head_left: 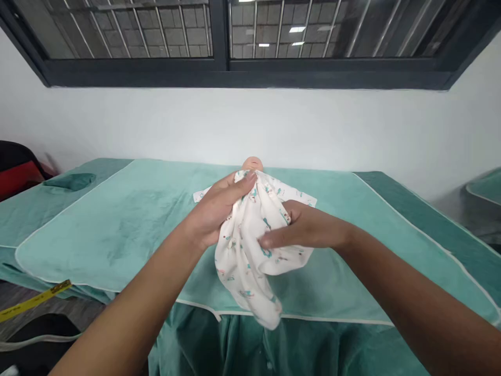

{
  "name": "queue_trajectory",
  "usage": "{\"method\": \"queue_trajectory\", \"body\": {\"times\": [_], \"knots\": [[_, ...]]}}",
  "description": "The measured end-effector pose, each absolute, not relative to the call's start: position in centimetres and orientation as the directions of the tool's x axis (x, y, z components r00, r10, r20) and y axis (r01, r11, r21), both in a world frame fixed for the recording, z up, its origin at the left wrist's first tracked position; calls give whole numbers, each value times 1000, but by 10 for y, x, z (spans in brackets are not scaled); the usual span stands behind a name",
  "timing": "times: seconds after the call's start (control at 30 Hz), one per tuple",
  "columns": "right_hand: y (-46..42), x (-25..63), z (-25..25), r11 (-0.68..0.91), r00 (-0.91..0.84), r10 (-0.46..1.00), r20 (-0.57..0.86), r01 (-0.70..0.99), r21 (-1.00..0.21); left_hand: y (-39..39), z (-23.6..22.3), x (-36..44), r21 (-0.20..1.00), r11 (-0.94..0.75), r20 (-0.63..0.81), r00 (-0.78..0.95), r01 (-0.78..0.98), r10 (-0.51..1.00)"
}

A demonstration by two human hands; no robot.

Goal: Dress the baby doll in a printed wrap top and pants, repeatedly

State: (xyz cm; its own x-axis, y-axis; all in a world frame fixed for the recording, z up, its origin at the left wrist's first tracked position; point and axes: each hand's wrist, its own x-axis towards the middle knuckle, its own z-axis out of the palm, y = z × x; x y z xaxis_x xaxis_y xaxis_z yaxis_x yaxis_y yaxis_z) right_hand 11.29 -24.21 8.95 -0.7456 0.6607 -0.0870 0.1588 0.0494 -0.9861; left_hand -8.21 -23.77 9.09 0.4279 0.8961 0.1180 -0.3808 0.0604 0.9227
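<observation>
From my end of the feed, the largest thing I have is the white wall [250, 120], with a wide, dark-grey window frame [250, 78] holding glass and metal bars above. Against the wall is a long table [391, 193] under a dark teal, velvety cover. A pale mint, soft fabric mat [129, 219] with white edging spreads over most of its top.

At the table's left end, I see a black and red fabric object [18, 169]. Below the near left corner are a black item [39, 344], cut off by my view, and a yellow printed strip [35, 300].

The white cotton baby garment [242, 235], printed with small teal and reddish figures, is at the middle of the mat. Its sleeves lie out to either side toward the far edge; its raised, bunched body hangs toward the near edge, the rounded end in front of that edge.

My left hand [223, 206] is closed, pinching gathered cloth near the top with the thumb. My right hand [299, 227] is partly open and curled around a fold, thumb on top, fingertips hidden.

Smallest, a smooth plastic doll head [252, 163] shows just beyond the garment, by the mat's far edge.
</observation>
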Motion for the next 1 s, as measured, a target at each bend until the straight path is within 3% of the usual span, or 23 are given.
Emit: {"method": "queue_trajectory", "body": {"times": [0.13,0.27,0.37,0.53,0.63,0.8,0.9,1.0], "knots": [[-239,100,86,-5,-469,882,46,-106,-994,-248,80,-83,941,184,-2,540,-283,842],[-238,87,82,-70,-322,947,11,-238,-969,-252,71,-91,957,260,-121,640,-128,759],[-239,83,74,-118,-338,941,-26,-253,-960,-247,65,-93,935,196,-17,512,-297,859],[-233,87,61,-108,-623,778,-75,-16,-994,-236,55,-86,878,111,65,347,-465,936],[-228,86,60,-56,-562,827,4,-89,-994,-234,49,-88,869,165,47,411,-466,911],[-224,80,60,-72,-452,891,52,-254,-965,-233,45,-100,923,283,-84,583,-259,808],[-227,78,57,-82,-415,909,30,-249,-965,-230,45,-99,904,213,-22,459,-370,888],[-234,80,50,-73,-514,857,-22,-80,-994,-231,43,-96,855,154,29,341,-496,940]]}}
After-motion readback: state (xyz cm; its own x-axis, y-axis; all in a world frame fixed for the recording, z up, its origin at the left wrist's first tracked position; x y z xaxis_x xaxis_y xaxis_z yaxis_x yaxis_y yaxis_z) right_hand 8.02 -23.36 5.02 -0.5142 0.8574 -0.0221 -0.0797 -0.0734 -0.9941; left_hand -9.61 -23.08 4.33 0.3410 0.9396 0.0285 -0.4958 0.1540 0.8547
